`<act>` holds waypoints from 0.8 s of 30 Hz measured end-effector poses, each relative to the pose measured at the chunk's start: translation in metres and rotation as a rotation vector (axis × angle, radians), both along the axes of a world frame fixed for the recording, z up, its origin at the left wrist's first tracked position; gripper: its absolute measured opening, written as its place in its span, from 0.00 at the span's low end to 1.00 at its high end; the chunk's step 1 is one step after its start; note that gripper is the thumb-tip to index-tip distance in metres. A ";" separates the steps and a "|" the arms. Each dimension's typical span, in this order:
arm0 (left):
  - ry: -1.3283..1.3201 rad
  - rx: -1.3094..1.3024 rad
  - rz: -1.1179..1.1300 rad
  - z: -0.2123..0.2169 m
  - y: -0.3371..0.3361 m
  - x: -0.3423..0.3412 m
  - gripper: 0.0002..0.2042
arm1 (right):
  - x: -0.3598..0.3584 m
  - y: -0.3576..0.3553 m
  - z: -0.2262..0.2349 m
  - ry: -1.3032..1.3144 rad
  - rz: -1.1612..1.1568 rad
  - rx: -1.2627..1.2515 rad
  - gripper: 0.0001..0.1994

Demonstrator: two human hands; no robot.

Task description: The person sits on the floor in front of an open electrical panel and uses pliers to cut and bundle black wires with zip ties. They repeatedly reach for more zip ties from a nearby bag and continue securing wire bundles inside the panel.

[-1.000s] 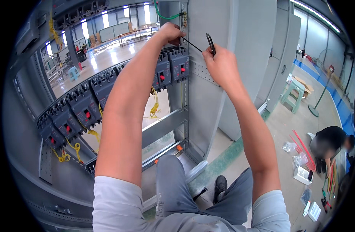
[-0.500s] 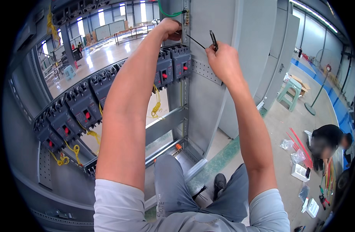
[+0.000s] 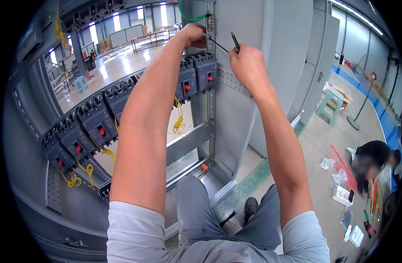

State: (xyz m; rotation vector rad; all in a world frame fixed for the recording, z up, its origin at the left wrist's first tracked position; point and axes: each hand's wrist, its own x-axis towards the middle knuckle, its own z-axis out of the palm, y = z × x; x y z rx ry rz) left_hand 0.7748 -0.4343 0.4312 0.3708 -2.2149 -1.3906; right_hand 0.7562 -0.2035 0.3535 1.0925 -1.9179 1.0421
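My right hand (image 3: 248, 63) is closed around a dark tool with a thin straight shaft (image 3: 219, 45); a thicker dark piece juts up from the fist. I cannot tell its exact kind. Its shaft tip meets the perforated metal upright (image 3: 211, 30) of the cabinet. On the upright's other side, my left hand (image 3: 195, 35) has its fingers curled against the metal, and what they hold, if anything, is hidden. Just above, a green wire (image 3: 190, 19) ends in a black sleeve at the upright. Below my left hand stand dark circuit breakers (image 3: 205, 72) with red levers.
More breakers (image 3: 96, 122) with yellow wire bundles (image 3: 179, 122) run down to the left. Grey cabinet panels (image 3: 240, 26) stand at right. On the floor are a green stool (image 3: 330, 106), a stand, bags, white boxes (image 3: 342, 196) and red strips. Another person (image 3: 372, 162) crouches at the far right.
My right hand has shifted slightly left and up, and the upright part of the tool has turned a little. My left hand stays at the upright.
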 end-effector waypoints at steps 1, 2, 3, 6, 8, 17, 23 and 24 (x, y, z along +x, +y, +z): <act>-0.005 -0.002 -0.006 0.000 -0.001 0.000 0.21 | -0.002 -0.003 0.001 0.008 -0.010 0.007 0.11; -0.009 -0.003 -0.012 0.000 -0.002 -0.001 0.22 | -0.004 -0.006 0.002 0.015 -0.020 0.015 0.11; -0.014 -0.004 -0.019 0.000 -0.003 -0.002 0.22 | -0.006 -0.009 0.003 0.022 -0.030 0.022 0.11; 0.001 -0.069 0.012 0.000 -0.011 -0.005 0.20 | -0.010 -0.020 0.008 0.009 -0.001 0.026 0.12; -0.074 -0.227 -0.023 0.001 -0.010 -0.003 0.17 | -0.021 -0.029 0.011 0.001 -0.023 0.033 0.12; -0.116 -1.181 0.231 0.007 -0.022 -0.004 0.11 | -0.048 -0.069 0.020 0.032 0.007 -0.025 0.13; -0.116 -0.695 0.061 0.012 -0.008 0.020 0.11 | -0.051 -0.084 0.029 -0.296 0.124 -0.071 0.14; -0.122 -0.653 0.001 0.013 -0.008 0.023 0.11 | -0.053 -0.085 0.028 -0.320 0.133 -0.084 0.14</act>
